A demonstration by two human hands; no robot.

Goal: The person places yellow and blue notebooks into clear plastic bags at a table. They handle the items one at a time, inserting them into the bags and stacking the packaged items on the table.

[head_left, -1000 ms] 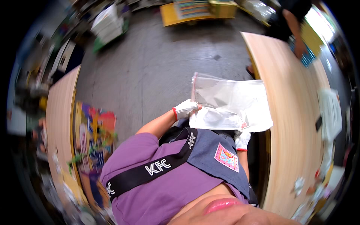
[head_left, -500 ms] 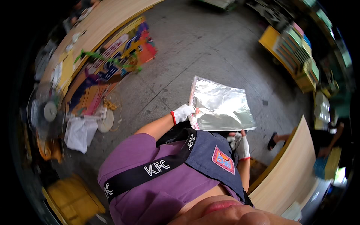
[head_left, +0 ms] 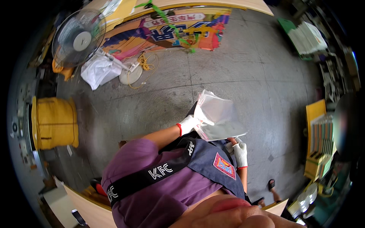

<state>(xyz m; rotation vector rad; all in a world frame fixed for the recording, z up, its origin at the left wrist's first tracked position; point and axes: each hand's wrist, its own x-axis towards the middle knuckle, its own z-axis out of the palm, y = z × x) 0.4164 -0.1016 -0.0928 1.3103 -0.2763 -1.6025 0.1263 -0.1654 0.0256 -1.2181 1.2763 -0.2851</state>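
Observation:
A thin stack of clear plastic bags (head_left: pixel 218 112) is held out in front of my body, its sheets shiny and slightly buckled. My left hand (head_left: pixel 189 125), in a white knit glove with a red cuff, is closed on the bags' left edge. Close by the lower right edge, my right hand (head_left: pixel 239 152) wears a matching glove with bare fingertips showing. Its fingers are curled in at that edge; whether they grip the bags or something else is hidden. A dark blue apron (head_left: pixel 213 154) lies just below the bags.
A standing fan (head_left: pixel 81 41) and a white bag (head_left: pixel 99 71) are at upper left, beside a coiled yellow cord (head_left: pixel 146 62). A colourful printed board (head_left: pixel 171 32) leans under a far table. At left sits a yellow bundle (head_left: pixel 57 123); shelving stock (head_left: pixel 321 140) stands right. Another person's foot (head_left: pixel 271 185) shows lower right.
My body has turned left, so the fan and printed board have swung rightward in view. The bags stay in my left hand, tilted differently, and my right hand remains by their lower edge.

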